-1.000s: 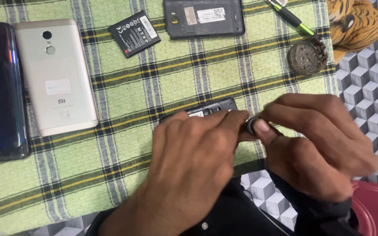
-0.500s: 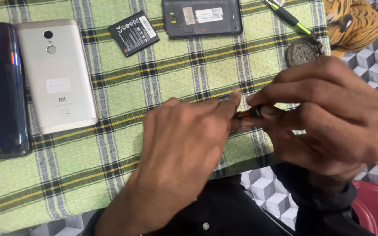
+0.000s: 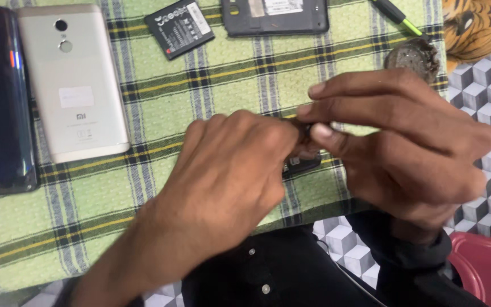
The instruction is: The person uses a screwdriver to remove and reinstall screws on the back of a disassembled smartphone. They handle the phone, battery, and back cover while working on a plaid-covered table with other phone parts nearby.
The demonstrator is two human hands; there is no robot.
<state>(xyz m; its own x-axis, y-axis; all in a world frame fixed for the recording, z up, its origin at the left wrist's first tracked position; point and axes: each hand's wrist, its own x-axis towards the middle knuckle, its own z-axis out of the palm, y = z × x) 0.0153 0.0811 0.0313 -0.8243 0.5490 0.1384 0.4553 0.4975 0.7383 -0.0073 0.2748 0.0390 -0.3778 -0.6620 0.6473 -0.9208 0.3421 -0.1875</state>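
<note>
A small dark device [image 3: 301, 165] (mostly hidden) is gripped between the 2 hands. The left hand [image 3: 228, 170] is curled over it; the right hand [image 3: 404, 142] pinches its end with closed fingertips [image 3: 320, 132]. Beyond the left hand lies a black battery [image 3: 179, 27].

Phone repair bench: opened phones [image 3: 72, 79], loose battery [image 3: 179, 27]

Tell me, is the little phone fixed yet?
Not yet. Done: a black battery and a dark back cover lie loose at the top of the checked cloth. In hand: the left hand and right hand pinch a small dark phone, mostly hidden. Left: those loose parts are not back in.
</note>
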